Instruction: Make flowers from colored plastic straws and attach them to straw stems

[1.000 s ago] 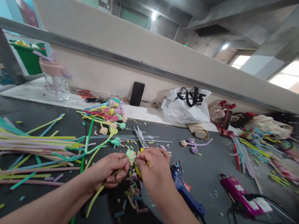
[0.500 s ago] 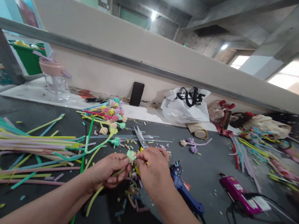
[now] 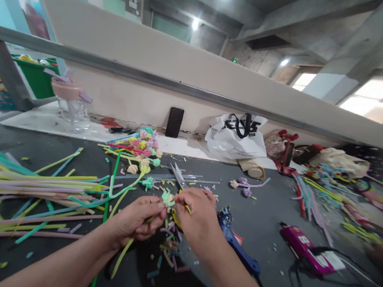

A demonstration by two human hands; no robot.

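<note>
My left hand (image 3: 142, 218) is closed, pinching a small mint-and-cream pipe-cleaner flower (image 3: 168, 199) just below its head. The flower's yellow-green stem (image 3: 121, 257) comes out under the palm. At the flower's right side, the fingertips of my right hand (image 3: 196, 214) are pinched on a petal. Scissors (image 3: 178, 176) with yellow handles lie partly beneath the right hand, blades pointing away; whether that hand also grips them I cannot tell. Short pipe-cleaner offcuts (image 3: 175, 247) are scattered below the hands.
Long pipe cleaners (image 3: 36, 186) spread over the left side. Finished flowers (image 3: 143, 143) are heaped behind. A blue glue gun (image 3: 240, 251) and a magenta corded device (image 3: 306, 249) lie right. A phone (image 3: 174, 122), a white bag (image 3: 236, 137) and a lidded cup (image 3: 72, 108) stand along the back.
The pale petals at the flower's head look slightly more spread out. Both hands keep nearly the same place and grip; the view has shifted slightly.
</note>
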